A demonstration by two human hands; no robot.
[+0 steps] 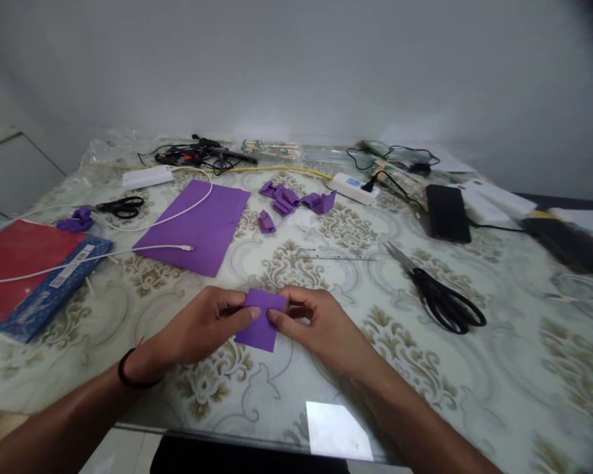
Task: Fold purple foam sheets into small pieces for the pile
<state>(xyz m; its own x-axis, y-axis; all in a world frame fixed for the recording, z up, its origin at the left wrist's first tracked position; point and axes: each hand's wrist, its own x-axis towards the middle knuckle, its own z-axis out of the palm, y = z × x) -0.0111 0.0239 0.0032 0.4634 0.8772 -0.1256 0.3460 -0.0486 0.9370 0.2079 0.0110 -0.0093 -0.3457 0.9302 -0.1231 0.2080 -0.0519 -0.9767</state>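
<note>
A small purple paper piece [263, 324] lies at the near middle of the patterned table [499, 368]. My left hand [205, 326] pinches its left side with thumb and fingers. My right hand [316, 322] pinches its upper right edge. Both hands rest close together over the paper, fingers curled. A dark band circles my left wrist. Farther back lie a large purple sheet [197, 224] and several small folded purple pieces [286, 199].
Black scissors [437, 293] lie to the right, a smaller pair [121, 207] at the left. A red and blue packet [29, 276] sits at the left edge with a white cable [128, 251] across it. A power strip [353, 187], a black phone [447, 212] and tangled cords stand at the back.
</note>
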